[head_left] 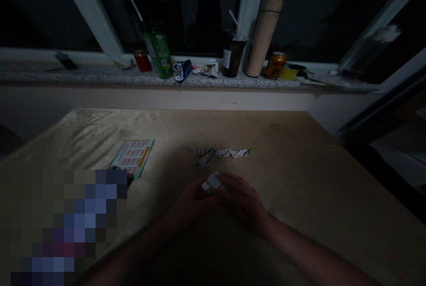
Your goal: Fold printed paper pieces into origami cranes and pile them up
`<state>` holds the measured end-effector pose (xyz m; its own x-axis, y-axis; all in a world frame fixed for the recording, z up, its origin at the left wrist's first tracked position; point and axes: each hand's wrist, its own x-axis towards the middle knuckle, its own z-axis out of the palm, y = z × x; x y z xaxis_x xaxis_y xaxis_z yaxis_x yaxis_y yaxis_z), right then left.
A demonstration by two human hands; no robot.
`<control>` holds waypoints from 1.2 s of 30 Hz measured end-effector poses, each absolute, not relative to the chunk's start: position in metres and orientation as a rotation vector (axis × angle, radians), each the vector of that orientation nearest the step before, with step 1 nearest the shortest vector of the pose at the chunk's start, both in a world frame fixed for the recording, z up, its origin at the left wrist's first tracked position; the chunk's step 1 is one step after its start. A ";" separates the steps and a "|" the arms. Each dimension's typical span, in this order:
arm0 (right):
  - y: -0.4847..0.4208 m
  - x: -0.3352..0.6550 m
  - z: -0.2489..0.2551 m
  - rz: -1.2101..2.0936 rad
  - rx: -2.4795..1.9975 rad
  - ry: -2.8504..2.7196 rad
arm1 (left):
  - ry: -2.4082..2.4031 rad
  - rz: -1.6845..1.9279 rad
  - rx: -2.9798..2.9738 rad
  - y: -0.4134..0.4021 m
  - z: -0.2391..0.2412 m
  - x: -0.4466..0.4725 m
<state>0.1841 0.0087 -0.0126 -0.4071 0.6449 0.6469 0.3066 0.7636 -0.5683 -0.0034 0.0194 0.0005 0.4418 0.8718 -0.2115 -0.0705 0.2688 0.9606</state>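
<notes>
Close to the front middle of the table, my left hand and my right hand meet around a small folded piece of printed paper. Fingers of both hands are closed on it, and its lower part is hidden by them. Just beyond lie several folded strips of printed paper, roughly in a row, with one slanting toward me. A flat printed card or sheet with red blocks and a green edge rests to the left. The light is dim.
A tan table reaches to the wall under a window. On the speckled sill stand a green bottle, a dark cup with a straw, a tall beige flask, an orange can and wrappers. The lower left is pixelated.
</notes>
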 end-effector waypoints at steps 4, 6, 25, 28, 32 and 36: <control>0.006 0.184 -0.004 0.519 -0.695 -1.990 | 0.933 0.767 1.159 0.020 0.000 -0.004; 0.004 0.184 0.000 0.576 -0.706 -1.961 | 0.961 0.758 1.204 0.020 0.002 -0.003; 0.009 0.176 -0.005 1.310 -1.162 -1.476 | 1.173 0.485 1.513 0.020 0.008 -0.001; 0.009 0.176 -0.006 1.377 -1.139 -1.442 | 1.148 0.432 1.530 0.020 0.008 -0.002; 0.007 0.176 -0.005 1.417 -1.055 -1.421 | 1.143 0.392 1.559 0.020 0.009 -0.004; 0.006 0.175 -0.006 1.378 -1.091 -1.427 | 1.108 0.382 1.543 0.020 0.011 -0.004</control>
